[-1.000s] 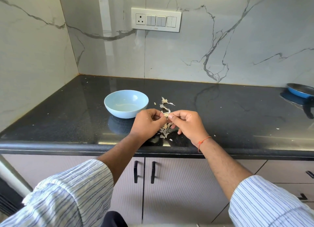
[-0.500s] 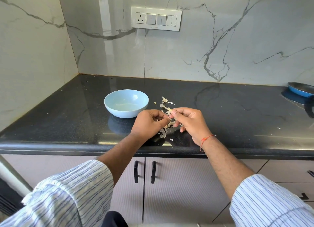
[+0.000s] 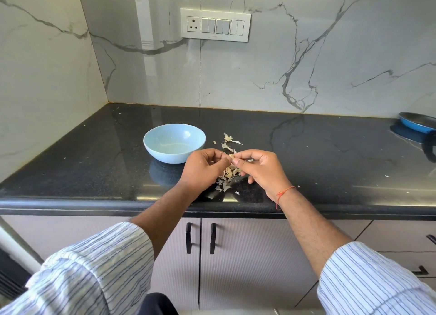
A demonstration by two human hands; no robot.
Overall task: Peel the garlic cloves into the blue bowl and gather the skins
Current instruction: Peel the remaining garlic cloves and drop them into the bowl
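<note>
A light blue bowl (image 3: 174, 144) stands on the black counter (image 3: 94, 163), just left of my hands. My left hand (image 3: 203, 170) and my right hand (image 3: 262, 170) meet fingertip to fingertip above the counter, both pinching one small garlic clove (image 3: 232, 157) that is mostly hidden by the fingers. Under and between the hands lies a loose heap of papery garlic skins (image 3: 228, 176). More skins (image 3: 230, 141) are scattered just beyond the hands, right of the bowl. What is inside the bowl I cannot make out.
A blue pan (image 3: 417, 123) sits at the far right of the counter. A switch panel (image 3: 215, 25) is on the marble back wall, and another marble wall closes the left side. Cabinet doors with black handles (image 3: 200, 238) are below the counter's front edge.
Both hands have stayed together over the skins with small finger movements on the clove; the right hand shifted slightly. The bowl has not moved.
</note>
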